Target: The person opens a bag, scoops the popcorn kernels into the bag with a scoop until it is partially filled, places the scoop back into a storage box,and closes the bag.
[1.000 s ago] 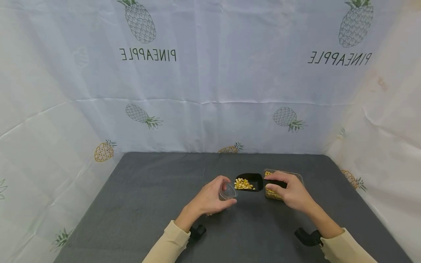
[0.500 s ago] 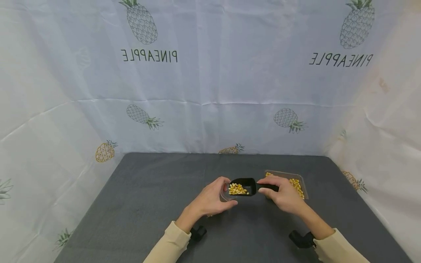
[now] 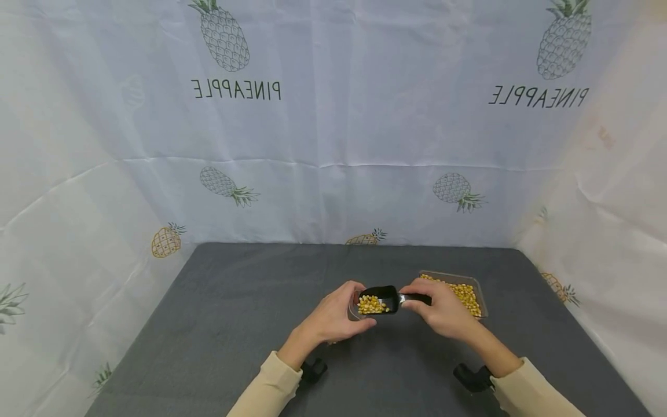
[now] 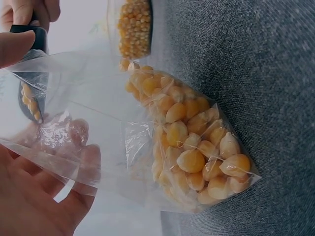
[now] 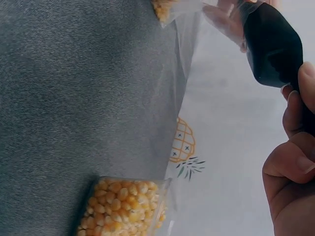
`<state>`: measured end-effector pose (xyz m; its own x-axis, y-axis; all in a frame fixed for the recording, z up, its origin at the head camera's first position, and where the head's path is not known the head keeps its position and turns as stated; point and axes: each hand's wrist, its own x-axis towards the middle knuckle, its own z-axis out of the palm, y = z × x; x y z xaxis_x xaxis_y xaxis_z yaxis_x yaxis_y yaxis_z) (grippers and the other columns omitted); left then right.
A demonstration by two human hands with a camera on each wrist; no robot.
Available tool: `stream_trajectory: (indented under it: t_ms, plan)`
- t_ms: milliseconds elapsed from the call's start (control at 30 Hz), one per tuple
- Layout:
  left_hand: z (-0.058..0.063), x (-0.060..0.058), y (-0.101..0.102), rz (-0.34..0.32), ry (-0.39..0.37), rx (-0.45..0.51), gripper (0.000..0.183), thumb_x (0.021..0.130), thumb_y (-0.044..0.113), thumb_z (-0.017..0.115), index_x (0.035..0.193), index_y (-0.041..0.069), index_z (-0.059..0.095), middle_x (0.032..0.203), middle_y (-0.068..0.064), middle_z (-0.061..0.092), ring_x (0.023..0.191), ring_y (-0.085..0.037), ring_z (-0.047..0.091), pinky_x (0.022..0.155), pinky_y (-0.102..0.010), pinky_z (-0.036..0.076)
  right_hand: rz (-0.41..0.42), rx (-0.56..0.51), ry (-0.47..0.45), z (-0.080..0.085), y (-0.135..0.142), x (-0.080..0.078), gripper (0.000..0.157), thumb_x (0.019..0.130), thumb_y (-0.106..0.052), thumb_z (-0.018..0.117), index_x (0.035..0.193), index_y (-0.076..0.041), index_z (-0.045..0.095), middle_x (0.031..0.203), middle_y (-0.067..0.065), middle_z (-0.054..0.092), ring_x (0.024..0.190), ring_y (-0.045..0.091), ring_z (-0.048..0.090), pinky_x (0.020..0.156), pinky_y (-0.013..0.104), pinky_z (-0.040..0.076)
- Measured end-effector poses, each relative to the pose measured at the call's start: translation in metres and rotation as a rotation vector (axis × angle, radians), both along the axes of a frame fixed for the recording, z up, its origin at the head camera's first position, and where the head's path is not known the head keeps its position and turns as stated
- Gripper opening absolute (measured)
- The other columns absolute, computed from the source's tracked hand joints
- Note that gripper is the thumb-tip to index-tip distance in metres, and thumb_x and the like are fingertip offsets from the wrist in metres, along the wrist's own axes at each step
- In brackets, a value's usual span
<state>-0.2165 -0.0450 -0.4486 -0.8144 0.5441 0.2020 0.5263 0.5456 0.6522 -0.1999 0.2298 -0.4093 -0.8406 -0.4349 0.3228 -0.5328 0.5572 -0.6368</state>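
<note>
My left hand [image 3: 333, 315] holds the mouth of a clear plastic bag [image 4: 98, 110] wide, thumb and fingers curled at its rim. Yellow corn kernels [image 4: 197, 157] fill the bag's lower part, which is close to the table in the left wrist view. My right hand [image 3: 443, 311] grips the handle of a black scoop [image 3: 387, 293]. A small heap of kernels [image 3: 370, 304] lies in the scoop's front half. The scoop's front end is at the bag's mouth, between the left thumb and fingers.
A clear rectangular container [image 3: 483, 300] of corn kernels stands on the dark grey table [image 3: 234, 324], behind and right of my right hand. A pale pineapple-print cloth [image 3: 333, 116] hangs behind the table and at both sides.
The right hand has carried the loaded scoop leftward and slightly nearer, from beside the bag to its mouth. More of the container now shows. The left hand has stayed almost still.
</note>
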Motion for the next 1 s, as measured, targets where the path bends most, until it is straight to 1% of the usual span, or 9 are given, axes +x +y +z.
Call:
stream_trajectory:
  t_ms: [167,333,433,567,700,1000]
  plan:
    - [0.000,0.000,0.000,0.007,-0.007,-0.003,0.064,0.089,0.047,0.075,0.139,0.015,0.050,0.103,0.007,0.052,0.082,-0.008,0.051,0.070,-0.026,0.045,0.027,0.034,0.053,0.004,-0.004,-0.001,0.021,0.089,-0.010,0.077,0.110,-0.011,0.076,0.092,-0.012,0.064,0.068,0.004,0.050,0.061,0.027,0.045]
    - [0.001,0.000,0.000,0.004,-0.005,-0.006,0.064,0.090,0.047,0.074,0.139,0.014,0.049,0.100,0.007,0.051,0.079,-0.008,0.050,0.068,-0.026,0.044,0.051,0.067,0.073,0.008,-0.007,-0.001,0.021,0.090,-0.011,0.077,0.111,-0.010,0.076,0.094,-0.011,0.064,0.070,0.003,0.051,0.061,0.027,0.046]
    - [0.001,0.000,0.000,0.001,0.001,-0.004,0.064,0.090,0.047,0.074,0.139,0.014,0.049,0.106,0.006,0.054,0.081,-0.007,0.051,0.070,-0.026,0.046,0.054,0.092,0.093,0.010,-0.009,0.000,0.022,0.089,-0.010,0.077,0.111,-0.009,0.076,0.095,-0.010,0.064,0.072,0.002,0.052,0.062,0.027,0.046]
    - [0.001,0.000,0.000,0.000,0.003,-0.001,0.064,0.090,0.046,0.075,0.139,0.014,0.049,0.118,0.001,0.058,0.088,-0.008,0.055,0.077,-0.028,0.049,0.055,0.126,0.138,0.012,-0.013,0.000,0.021,0.088,-0.010,0.078,0.109,-0.009,0.076,0.094,-0.009,0.064,0.072,0.001,0.051,0.062,0.026,0.046]
    - [0.001,0.000,0.000,0.002,-0.004,0.006,0.065,0.090,0.047,0.075,0.140,0.014,0.049,0.122,0.000,0.058,0.093,-0.009,0.057,0.081,-0.030,0.051,0.065,0.152,0.168,0.014,-0.015,0.000,0.020,0.089,-0.011,0.078,0.109,-0.009,0.076,0.095,-0.007,0.064,0.073,0.002,0.051,0.062,0.026,0.045]
    - [0.001,0.000,-0.001,0.001,-0.009,0.010,0.068,0.089,0.046,0.075,0.141,0.012,0.048,0.118,0.000,0.058,0.087,-0.007,0.056,0.077,-0.028,0.051,0.093,0.199,0.214,0.017,-0.017,0.001,0.020,0.090,-0.011,0.077,0.110,-0.011,0.075,0.097,-0.006,0.063,0.077,0.005,0.055,0.065,0.027,0.047]
